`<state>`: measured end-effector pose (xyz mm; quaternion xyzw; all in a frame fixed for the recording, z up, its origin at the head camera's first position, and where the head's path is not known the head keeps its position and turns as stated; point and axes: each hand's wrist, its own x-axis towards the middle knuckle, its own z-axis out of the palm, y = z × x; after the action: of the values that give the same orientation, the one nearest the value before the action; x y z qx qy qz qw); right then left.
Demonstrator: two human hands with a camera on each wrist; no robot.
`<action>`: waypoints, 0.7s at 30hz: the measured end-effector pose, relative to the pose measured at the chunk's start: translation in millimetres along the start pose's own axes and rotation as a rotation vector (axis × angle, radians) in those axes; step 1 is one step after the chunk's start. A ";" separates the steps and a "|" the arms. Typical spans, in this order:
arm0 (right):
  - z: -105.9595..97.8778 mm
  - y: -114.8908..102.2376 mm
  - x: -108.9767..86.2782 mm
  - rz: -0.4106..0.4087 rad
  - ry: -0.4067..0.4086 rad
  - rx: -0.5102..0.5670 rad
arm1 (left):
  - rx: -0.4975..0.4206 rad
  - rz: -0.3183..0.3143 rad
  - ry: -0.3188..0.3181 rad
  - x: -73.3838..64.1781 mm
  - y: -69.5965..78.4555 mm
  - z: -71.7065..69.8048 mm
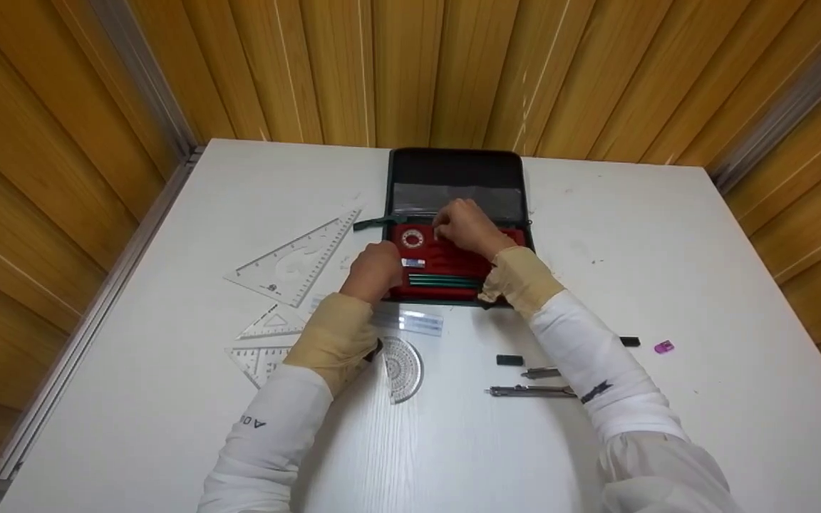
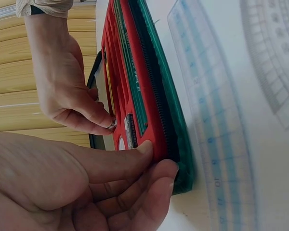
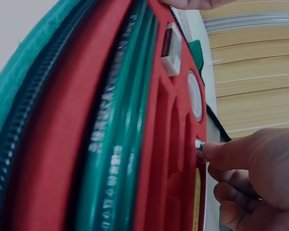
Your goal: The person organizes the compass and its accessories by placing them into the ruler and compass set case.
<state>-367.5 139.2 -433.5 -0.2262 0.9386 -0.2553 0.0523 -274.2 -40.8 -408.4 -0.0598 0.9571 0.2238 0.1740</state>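
A zippered case (image 1: 457, 167) stands unfolded at the back of the table, a red tray (image 1: 446, 293) inside it. My left hand (image 1: 373, 269) pinches the tray's left edge, its thumb (image 2: 143, 147) on the red rim. Over the slots, my right hand (image 1: 469, 226) pinches a small shiny metal piece (image 3: 199, 145) between thumb and finger; its kind is mostly hidden. Green pencils (image 3: 120, 125), an eraser (image 3: 171, 50) and a round white item (image 1: 412, 239) lie in the tray. Several slots beside the pencils hold nothing.
Left of the case lie a large set square (image 1: 289, 292) and smaller triangles (image 1: 275, 324). A clear ruler (image 1: 417, 322) and a protractor (image 1: 403, 370) lie in front. Rightward are compasses (image 1: 524, 391), a small black box (image 1: 509, 360) and a purple sharpener (image 1: 663, 347).
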 end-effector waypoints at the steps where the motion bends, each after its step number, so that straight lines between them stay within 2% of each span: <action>1: 0.8 0.2 -0.2 0.007 0.008 0.001 | -0.006 0.002 0.007 -1.2 -0.1 0.2; 5: 2.8 0.2 -1.7 0.018 0.036 -0.018 | -0.005 0.013 0.024 -4.1 -0.1 0.7; 10: 2.3 0.8 -3.9 -0.010 0.041 -0.046 | 0.011 0.006 0.020 -3.6 1.9 2.0; 18: -9.0 5.6 -12.9 -0.102 0.072 0.022 | 0.013 0.011 0.023 -4.0 2.6 4.0; 21: -17.5 5.1 -18.7 -0.107 0.059 0.046 | 0.030 0.026 0.035 -4.7 1.7 3.0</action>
<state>-356.7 159.5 -421.2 -0.2670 0.9203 -0.2856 0.0160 -269.1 -37.8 -408.5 -0.0486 0.9640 0.2105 0.1551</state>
